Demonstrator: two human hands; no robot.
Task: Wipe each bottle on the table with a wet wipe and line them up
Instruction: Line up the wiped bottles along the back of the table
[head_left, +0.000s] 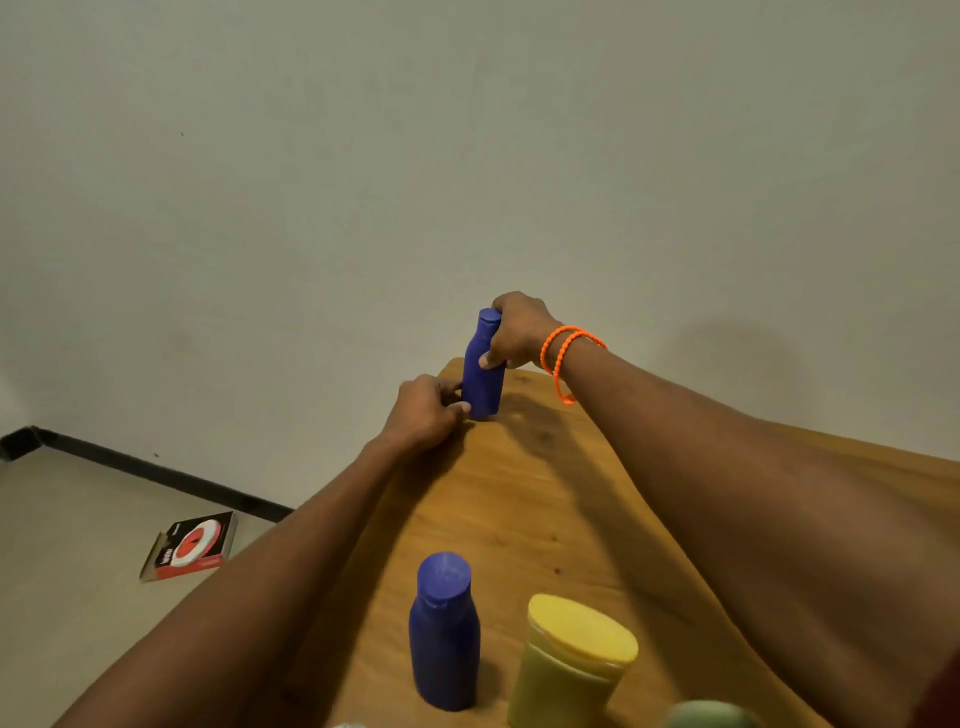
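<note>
A small blue bottle stands upright at the far corner of the wooden table. My right hand grips its neck and cap from the right. At the bottle's base, my left hand pinches it from the left. No wet wipe can be seen in either hand. Near me stand a second blue bottle and, to its right, a yellow jar with a yellow lid. The rounded top of a green object shows at the bottom edge.
The table's left edge runs diagonally from the far corner toward me. A red, black and white box lies on the floor to the left, and a plain wall rises behind the table. An orange bracelet circles my right wrist.
</note>
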